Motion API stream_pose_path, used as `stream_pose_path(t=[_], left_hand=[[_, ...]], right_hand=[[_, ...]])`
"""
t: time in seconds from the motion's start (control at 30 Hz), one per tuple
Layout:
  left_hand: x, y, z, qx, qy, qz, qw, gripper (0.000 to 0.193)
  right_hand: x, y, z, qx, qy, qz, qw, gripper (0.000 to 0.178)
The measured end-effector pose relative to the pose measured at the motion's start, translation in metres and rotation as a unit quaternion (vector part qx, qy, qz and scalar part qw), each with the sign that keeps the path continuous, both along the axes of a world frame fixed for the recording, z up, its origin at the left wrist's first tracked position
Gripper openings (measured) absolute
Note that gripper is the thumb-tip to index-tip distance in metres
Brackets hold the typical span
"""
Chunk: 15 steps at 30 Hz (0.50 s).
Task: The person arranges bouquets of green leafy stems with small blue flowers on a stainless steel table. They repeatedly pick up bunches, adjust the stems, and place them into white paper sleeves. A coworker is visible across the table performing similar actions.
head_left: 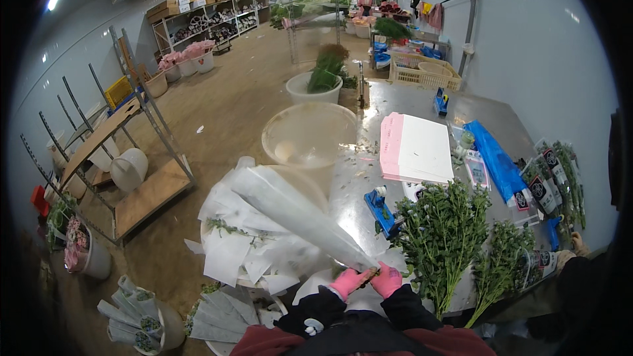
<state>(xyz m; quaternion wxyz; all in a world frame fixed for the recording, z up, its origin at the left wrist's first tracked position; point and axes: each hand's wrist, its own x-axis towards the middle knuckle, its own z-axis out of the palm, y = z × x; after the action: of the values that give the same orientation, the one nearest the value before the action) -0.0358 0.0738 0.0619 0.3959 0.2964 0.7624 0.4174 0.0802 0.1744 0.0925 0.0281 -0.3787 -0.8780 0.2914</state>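
Paper-wrapped flower cone [290, 214], both gloved hands' fingers [386, 281] clamped on its tip off the counter's [369, 178] near edge, could slip into the waste bucket [217, 224].

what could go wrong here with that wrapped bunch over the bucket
The long wrapped bunch is held only at its stem end by the left hand and right hand, so its far end may sag into the paper-filled bucket. Loose green bunches on the table lie beside the right elbow and might get swept.
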Motion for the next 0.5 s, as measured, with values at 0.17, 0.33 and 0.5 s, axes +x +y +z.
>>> stream_pose_path(t=[0.17,0.33,0.5], left_hand=[[0.009,-0.001,0.013,-0.107,-0.167,-0.018,0.98,0.052],[0.022,-0.012,0.005,0.013,-0.411,-0.006,0.912,0.042],[0.024,-0.019,0.013,0.005,-0.385,-0.046,0.922,0.033]], right_hand=[[0.011,-0.008,0.008,0.001,-0.049,0.005,0.999,0.044],[0.022,-0.005,0.01,-0.048,-0.1,0.009,0.994,0.051],[0.035,-0.003,0.0,-0.066,-0.067,-0.039,0.995,0.048]])
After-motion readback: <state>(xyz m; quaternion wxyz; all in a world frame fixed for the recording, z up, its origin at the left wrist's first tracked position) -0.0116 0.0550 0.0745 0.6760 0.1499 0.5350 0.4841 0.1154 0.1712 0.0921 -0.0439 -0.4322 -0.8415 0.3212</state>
